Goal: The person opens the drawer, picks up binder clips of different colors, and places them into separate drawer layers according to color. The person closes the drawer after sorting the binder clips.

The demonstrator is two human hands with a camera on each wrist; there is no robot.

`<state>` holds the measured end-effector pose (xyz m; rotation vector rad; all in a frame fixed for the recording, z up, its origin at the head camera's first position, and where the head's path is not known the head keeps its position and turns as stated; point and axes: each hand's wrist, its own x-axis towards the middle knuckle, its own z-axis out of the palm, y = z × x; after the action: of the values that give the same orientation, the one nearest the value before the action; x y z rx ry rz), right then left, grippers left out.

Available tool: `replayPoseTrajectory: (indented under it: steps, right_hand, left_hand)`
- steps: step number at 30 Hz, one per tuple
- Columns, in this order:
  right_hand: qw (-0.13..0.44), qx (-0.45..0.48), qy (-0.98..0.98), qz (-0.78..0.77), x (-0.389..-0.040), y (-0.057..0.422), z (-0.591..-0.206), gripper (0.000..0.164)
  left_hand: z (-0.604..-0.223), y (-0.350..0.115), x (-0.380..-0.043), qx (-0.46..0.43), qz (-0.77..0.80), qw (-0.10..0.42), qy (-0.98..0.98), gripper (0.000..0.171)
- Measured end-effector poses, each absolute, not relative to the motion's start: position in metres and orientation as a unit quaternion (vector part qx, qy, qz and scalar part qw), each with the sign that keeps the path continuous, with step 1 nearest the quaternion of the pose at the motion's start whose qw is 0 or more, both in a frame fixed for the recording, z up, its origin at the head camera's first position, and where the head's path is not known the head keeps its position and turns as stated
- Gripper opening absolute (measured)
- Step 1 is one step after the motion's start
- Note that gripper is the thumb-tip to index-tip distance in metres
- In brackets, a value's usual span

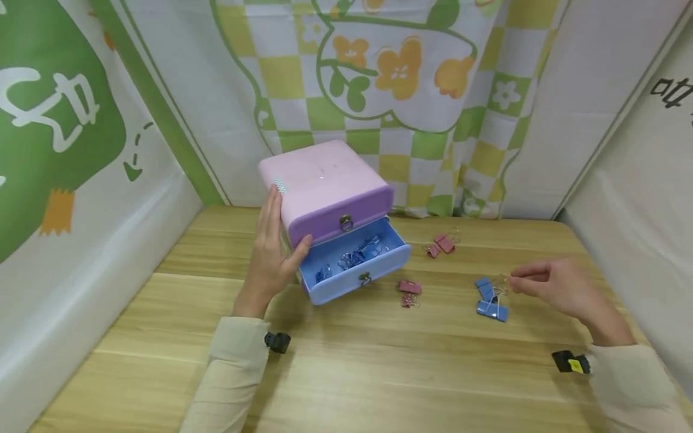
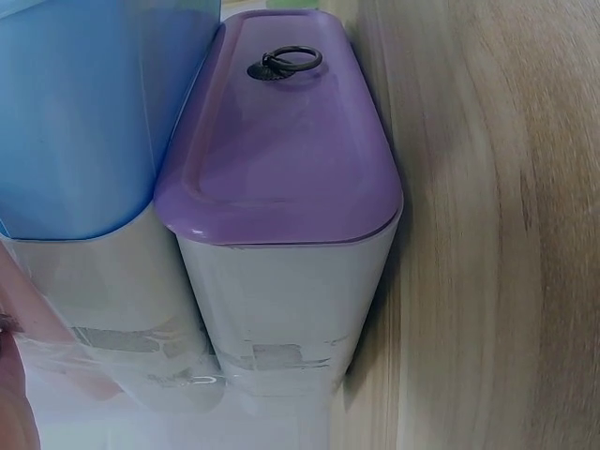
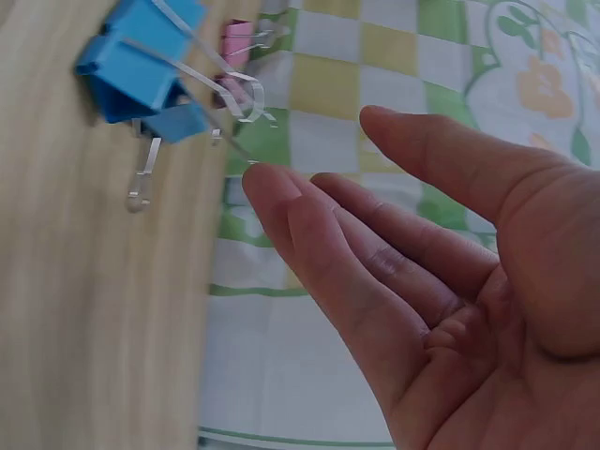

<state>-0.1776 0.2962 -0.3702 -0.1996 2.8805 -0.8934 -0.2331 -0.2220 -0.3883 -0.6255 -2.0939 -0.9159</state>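
Drawer box and clips on a wooden desk (image 1: 379, 373). White characters mark the green patch of the left-hand sheet (image 1: 54, 102), and a dark character, cut by the frame, marks the right-hand sheet (image 1: 671, 93); neither can be read with confidence at this slant. The drawer box (image 1: 330, 171), near the desk's back edge and left of its middle, has a pale pink, round-cornered top with a turquoise speckled patch at its left side. Its purple top drawer (image 1: 319, 219) is closed and bears a dark metal ring; the blue drawer (image 1: 335, 288) below juts out, holding blue clips with wire handles (image 1: 370, 248). The left wrist view shows a closed purple bottom drawer (image 2: 281, 141) beneath. The left hand (image 1: 267, 255) rests along the box's left side, fingers straight, thumb spread to the front corner. Toward the desk's right edge lie two glossy loose blue clips (image 1: 492, 310), handles overlapping. Just beside them is the right hand (image 1: 565, 288), fingers extended and thumb apart in the right wrist view; whether a fingertip touches a wire handle cannot be told. Two groups of pink clips (image 1: 445, 243) lie between box and blue clips, one nearer the desk's back edge. A checked, flowered curtain (image 1: 281, 66) hangs behind.
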Motion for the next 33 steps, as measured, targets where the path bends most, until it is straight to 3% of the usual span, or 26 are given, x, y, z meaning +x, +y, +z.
replayPoseTrajectory:
  steps: [10,18,33]
  right_hand:
    - [0.107,-0.090,0.939,-0.313,-0.190,0.281,-0.398,0.037]
    - [0.172,-0.105,0.884,-0.423,-0.187,0.263,-0.407,0.027]
    - [0.278,-0.082,0.759,-0.583,-0.187,0.236,-0.420,0.042]
  left_hand:
    - [-0.390,-0.223,-0.231,-0.240,-0.358,0.381,-0.818,0.089]
    - [-0.388,-0.224,-0.230,-0.238,-0.355,0.375,-0.823,0.090]
    - [-0.387,-0.222,-0.232,-0.242,-0.355,0.373,-0.822,0.090]
